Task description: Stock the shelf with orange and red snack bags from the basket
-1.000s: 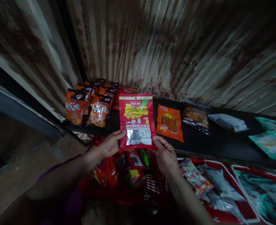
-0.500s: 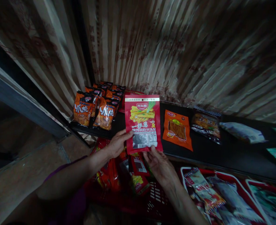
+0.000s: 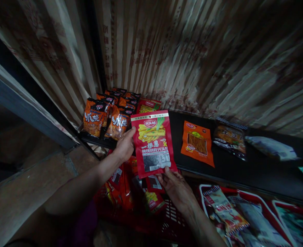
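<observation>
Between both hands a red snack packet [image 3: 154, 144] with yellow sticks pictured on it is held up, tilted slightly, its printed side facing me. My left hand [image 3: 124, 145] pinches its left edge. Down at the bottom right corner, my right hand [image 3: 176, 185] grips it, thumb on the front. Behind it, a similar red packet [image 3: 148, 104] stands on the black shelf [image 3: 174, 151], partly covered. Orange-and-black snack bags [image 3: 93, 118] stand in rows left of it. Below my hands, more red packets [image 3: 151, 199] lie in a red basket [image 3: 172, 212].
Along the shelf to the right lie an orange packet [image 3: 198, 144], a dark clear-fronted bag [image 3: 230, 137] and a white bag [image 3: 271, 147]. A red basket with a white rim [image 3: 259, 195] holds mixed bags at lower right. Pleated printed sheeting [image 3: 167, 51] hangs behind; a dark post [image 3: 96, 44] rises at left.
The held packet has come slightly down and left and tilted, uncovering more of the red packet behind. My left hand has moved up along its left edge. The view has shifted slightly.
</observation>
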Tool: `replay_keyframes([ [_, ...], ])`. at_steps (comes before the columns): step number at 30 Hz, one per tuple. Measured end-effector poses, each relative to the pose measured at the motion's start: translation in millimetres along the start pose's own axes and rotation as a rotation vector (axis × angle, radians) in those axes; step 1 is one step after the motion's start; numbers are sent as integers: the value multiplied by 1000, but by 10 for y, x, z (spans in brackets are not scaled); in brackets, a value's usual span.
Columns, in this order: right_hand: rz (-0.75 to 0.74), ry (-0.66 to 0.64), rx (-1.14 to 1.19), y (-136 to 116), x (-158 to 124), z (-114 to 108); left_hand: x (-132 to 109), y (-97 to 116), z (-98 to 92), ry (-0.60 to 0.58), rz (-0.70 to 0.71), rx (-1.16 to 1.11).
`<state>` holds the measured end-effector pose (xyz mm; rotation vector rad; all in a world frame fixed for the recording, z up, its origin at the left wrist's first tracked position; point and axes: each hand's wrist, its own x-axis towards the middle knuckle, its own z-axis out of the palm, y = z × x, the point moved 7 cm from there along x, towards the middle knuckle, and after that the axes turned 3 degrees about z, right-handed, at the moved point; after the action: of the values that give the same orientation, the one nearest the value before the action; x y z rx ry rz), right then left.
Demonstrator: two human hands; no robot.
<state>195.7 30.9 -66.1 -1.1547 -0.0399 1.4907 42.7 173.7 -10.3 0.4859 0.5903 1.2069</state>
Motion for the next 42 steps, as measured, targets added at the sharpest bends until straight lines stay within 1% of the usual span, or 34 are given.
replay_keyframes([
  [4,-29,-27,-2,13,19,-26,-12,-15,19,21,-23,2],
  [11,-48,-49,-49,-29,50,-121,-78,-38,88,-44,-76,52],
  [13,-60,-49,-58,-58,44,-123,-105,-80,89,-64,-100,79],
  [16,-70,-37,-57,-98,17,-91,-149,-188,89,-104,-176,110],
  [19,-88,-45,-47,-148,-20,-28,-174,-259,70,-94,-222,119],
  [22,-124,-48,-29,-199,-45,10,-173,-255,69,-70,-204,107],
  [25,-140,-25,-14,-207,-45,3,-164,-234,86,-64,-183,93],
  [27,-151,-7,1,-207,-33,-16,-162,-239,97,-72,-199,94],
  [31,-209,23,26,-258,-5,-71,-183,-284,113,-118,-271,118],
  [34,-258,40,9,-314,-1,-93,-229,-316,150,-193,-297,140],
  [36,-271,34,-3,-335,-15,-72,-265,-340,167,-218,-304,173],
  [42,-299,-33,-77,-344,-95,65,-285,-412,127,-116,-332,174],
])
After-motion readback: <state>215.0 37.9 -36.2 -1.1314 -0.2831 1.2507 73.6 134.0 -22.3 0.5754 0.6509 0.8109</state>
